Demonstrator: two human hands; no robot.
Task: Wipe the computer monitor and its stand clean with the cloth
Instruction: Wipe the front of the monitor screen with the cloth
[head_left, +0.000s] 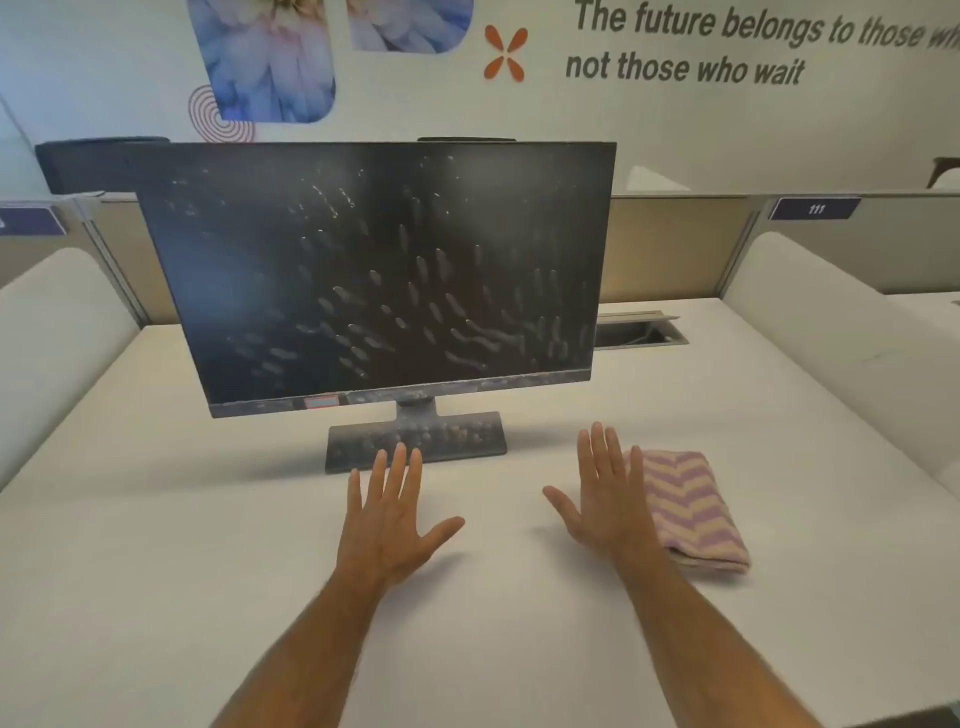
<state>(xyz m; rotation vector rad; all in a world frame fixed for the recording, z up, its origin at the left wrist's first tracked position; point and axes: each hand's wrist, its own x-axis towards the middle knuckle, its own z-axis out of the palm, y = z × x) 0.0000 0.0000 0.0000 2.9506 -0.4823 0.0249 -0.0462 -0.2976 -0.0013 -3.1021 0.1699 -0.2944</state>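
Note:
A black computer monitor (374, 270) stands on the white desk, its dark screen covered with dusty smears and finger marks. Its grey stand (457, 436) has a flat rectangular base, dusty too. A folded cloth (691, 509) with purple and cream zigzag stripes lies on the desk to the right of the stand. My left hand (392, 525) hovers flat with fingers spread just in front of the stand's base. My right hand (605, 499) is spread flat as well, its outer edge beside the cloth's left side. Neither hand holds anything.
The white desk (208, 545) is bounded by padded white side dividers (831, 332) and a beige back partition (670, 249). An open cable hatch (639, 330) sits behind the monitor at right. Another dark monitor's back (83, 166) shows beyond the partition.

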